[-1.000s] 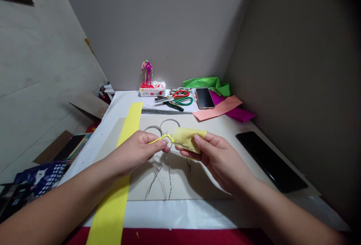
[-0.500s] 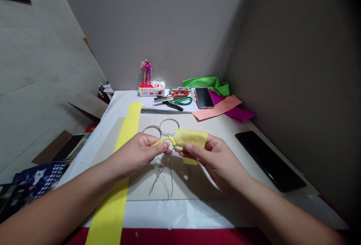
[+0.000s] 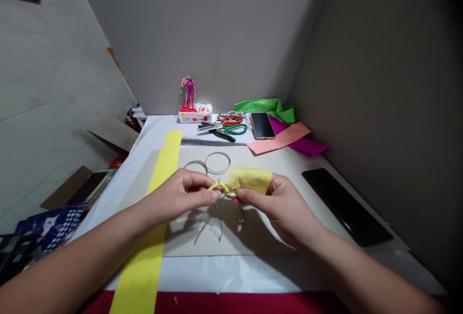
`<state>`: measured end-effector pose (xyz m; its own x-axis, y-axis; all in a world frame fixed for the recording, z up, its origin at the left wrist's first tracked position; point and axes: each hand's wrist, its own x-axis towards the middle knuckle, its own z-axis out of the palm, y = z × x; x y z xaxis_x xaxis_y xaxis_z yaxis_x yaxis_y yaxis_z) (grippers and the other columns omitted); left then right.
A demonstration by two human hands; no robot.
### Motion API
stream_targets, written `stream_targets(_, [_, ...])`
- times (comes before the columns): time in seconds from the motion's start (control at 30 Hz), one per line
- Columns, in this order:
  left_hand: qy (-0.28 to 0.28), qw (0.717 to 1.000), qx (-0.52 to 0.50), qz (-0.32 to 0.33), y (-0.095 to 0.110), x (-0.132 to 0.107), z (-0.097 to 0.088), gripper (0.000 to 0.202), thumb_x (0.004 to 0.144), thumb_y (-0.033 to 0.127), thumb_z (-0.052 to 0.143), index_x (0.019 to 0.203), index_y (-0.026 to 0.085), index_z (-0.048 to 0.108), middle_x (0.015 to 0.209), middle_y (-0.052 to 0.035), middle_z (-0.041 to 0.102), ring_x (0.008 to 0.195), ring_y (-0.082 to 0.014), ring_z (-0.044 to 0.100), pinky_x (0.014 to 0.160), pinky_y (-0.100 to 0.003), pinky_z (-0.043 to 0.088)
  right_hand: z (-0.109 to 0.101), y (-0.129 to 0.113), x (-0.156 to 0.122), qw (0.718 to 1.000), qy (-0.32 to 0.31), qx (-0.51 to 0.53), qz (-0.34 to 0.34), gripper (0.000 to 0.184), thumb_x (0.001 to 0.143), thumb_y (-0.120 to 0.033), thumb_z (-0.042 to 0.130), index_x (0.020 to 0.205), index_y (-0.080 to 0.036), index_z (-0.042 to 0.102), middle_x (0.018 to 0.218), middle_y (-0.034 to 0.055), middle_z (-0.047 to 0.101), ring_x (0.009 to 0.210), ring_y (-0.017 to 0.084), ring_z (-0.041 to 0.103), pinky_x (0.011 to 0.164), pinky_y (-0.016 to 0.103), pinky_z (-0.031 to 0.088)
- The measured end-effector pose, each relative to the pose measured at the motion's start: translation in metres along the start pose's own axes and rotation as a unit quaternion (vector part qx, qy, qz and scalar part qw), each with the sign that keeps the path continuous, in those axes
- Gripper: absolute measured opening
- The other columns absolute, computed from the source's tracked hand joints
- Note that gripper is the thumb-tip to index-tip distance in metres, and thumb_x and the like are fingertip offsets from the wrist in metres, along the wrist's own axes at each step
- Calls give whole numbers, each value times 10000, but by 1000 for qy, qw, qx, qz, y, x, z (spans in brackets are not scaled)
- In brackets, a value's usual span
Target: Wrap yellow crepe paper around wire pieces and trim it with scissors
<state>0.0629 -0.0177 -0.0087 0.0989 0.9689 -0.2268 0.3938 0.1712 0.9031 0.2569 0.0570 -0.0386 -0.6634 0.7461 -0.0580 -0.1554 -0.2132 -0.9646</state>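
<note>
Between my two hands is a wire figure (image 3: 218,217) with two twisted wire legs hanging down and a small loop at its top. Part of it is wrapped in yellow. My left hand (image 3: 184,193) pinches the figure at the wrapped part, left of the loop. My right hand (image 3: 262,198) pinches a yellow strip (image 3: 249,179) against the wire at the right; the strip's loose part stands up behind the fingers. Another bit of bent wire (image 3: 241,216) hangs under my right fingers. The fingertips partly hide the wire.
A long yellow strip (image 3: 144,251) lies under my left forearm. Behind are wire coils (image 3: 217,163), straight wires (image 3: 213,142), scissors (image 3: 237,129), a phone (image 3: 262,126), coloured sheets (image 3: 278,139) and a small figure (image 3: 188,92) on a tissue pack (image 3: 195,114). A black slab (image 3: 345,206) lies right.
The wire figure has shifted slightly right and tilted. My left fingers have moved right along the wrapped part. The strip's lower part, seen below my right fingers before, no longer hangs there.
</note>
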Motion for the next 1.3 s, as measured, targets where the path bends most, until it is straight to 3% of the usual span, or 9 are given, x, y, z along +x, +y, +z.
stream_targets(0.17, [-5,996,93,10,17,-7,3,254,857,349,552,942,195,735,770,-8,641,737,-154,523,638,-239,383,2,-4,-5,999,-28,-23,2,117,726,-189,730,842,-173,737,786,24,729,697,133,651,675,233,502])
stream_targets(0.3, [8,997,80,-1,28,-17,6,242,859,336,552,949,241,756,880,-2,714,862,-180,598,727,-233,441,8,-8,-10,998,-44,-37,-10,135,739,-175,716,868,-200,749,783,18,741,716,155,677,679,247,515])
stream_targets(0.53, [27,997,62,-32,38,-24,8,208,816,258,583,729,196,762,714,10,730,652,-125,587,632,-193,444,20,-19,-17,997,-75,-19,-29,167,774,-124,673,863,-242,752,855,3,760,746,151,704,707,233,536])
stream_targets(0.73, [1,999,31,-31,32,-21,6,207,821,261,590,750,169,761,740,-21,741,678,-131,603,628,-194,444,16,-14,-18,996,-90,-8,-11,142,782,-158,679,893,-224,740,840,26,758,764,173,708,744,272,542])
stream_targets(0.9, [1,1000,13,-27,26,-21,5,209,817,245,594,691,173,745,654,1,690,597,-100,530,568,-185,393,12,-14,-18,997,-73,15,22,178,735,-211,741,911,-207,719,824,45,753,756,196,711,751,314,556])
stream_targets(1.17, [47,998,15,-41,21,-21,5,223,802,324,617,701,174,749,566,5,578,530,-96,417,497,-214,300,6,-15,-16,998,-56,31,-7,178,751,-193,742,928,-197,723,836,37,738,741,160,701,736,270,565])
stream_targets(1.3, [44,998,6,-42,18,-21,3,258,811,375,616,710,177,745,585,-6,590,549,-107,438,518,-228,308,2,-16,-16,997,-52,46,-38,210,759,-169,733,961,-222,712,888,23,725,762,130,672,691,213,547])
